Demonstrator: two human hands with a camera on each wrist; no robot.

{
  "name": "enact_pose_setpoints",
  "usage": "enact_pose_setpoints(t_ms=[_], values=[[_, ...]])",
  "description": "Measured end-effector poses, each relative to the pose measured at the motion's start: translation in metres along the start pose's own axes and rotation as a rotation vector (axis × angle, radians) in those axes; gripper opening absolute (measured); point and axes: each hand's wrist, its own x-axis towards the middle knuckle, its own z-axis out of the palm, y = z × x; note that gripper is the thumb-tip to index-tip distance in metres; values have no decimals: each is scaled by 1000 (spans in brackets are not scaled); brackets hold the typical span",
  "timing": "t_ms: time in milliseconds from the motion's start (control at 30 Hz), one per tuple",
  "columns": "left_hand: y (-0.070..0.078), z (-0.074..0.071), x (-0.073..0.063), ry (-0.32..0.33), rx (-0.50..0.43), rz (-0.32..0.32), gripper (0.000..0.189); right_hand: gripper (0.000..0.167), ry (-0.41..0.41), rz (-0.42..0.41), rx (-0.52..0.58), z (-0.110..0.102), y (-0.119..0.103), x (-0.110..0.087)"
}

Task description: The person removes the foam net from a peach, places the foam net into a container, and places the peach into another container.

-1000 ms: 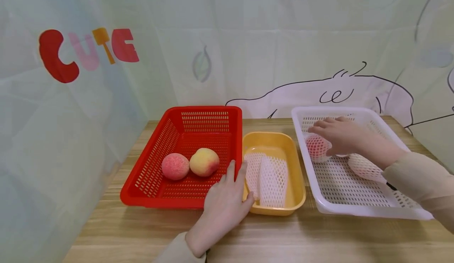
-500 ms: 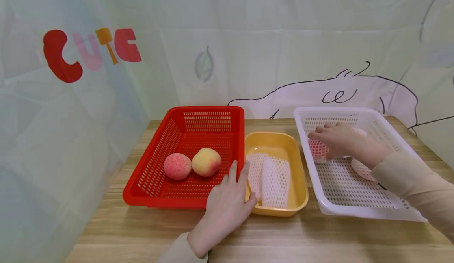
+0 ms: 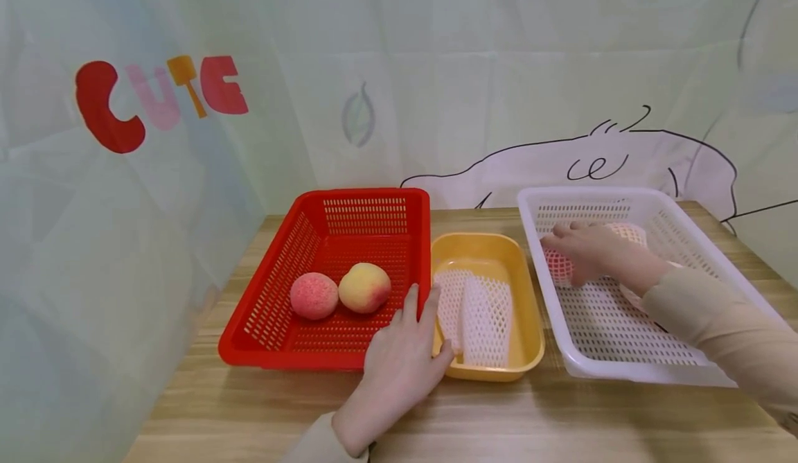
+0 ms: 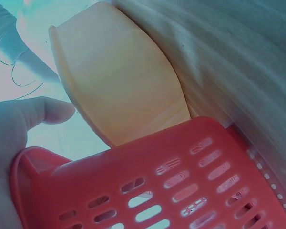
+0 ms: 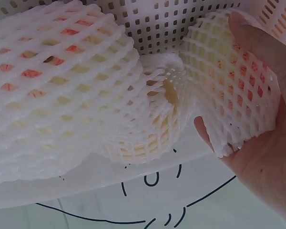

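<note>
In the white basket point(image 3: 573, 359), my right hand point(image 3: 601, 251) grips a reddish peach in a white foam net point(image 3: 557, 267). The right wrist view shows thumb and fingers round this netted peach point(image 5: 229, 76). Other netted fruit point(image 5: 62, 90) lies beside it, partly hidden by my hand and sleeve in the head view. My left hand point(image 3: 405, 355) rests with fairly straight fingers on the right rim of the red basket point(image 3: 293, 359). Inside that basket sit a pink peach point(image 3: 314, 296) and a yellow peach with a red blush point(image 3: 364, 287), both without nets.
Between the baskets stands a yellow tray point(image 3: 526, 338) holding foam nets point(image 3: 486, 321) laid flat. All three containers stand on a wooden table point(image 3: 499, 418). A printed curtain point(image 3: 449, 102) hangs close behind and along the left side.
My right hand has lowered onto the netted peach and closed round it. The left hand keeps its place on the red rim. The view has shifted slightly.
</note>
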Motion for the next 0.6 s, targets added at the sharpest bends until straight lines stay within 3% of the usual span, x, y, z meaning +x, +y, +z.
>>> enact_pose_setpoints(t_ms=[433,600], values=[[0,2,-2,13,18,10,77,70,5,22,-41,1,-4,0],[0,1,-1,29,30,14,75,74,5,28,-3,-4,-4,-3]])
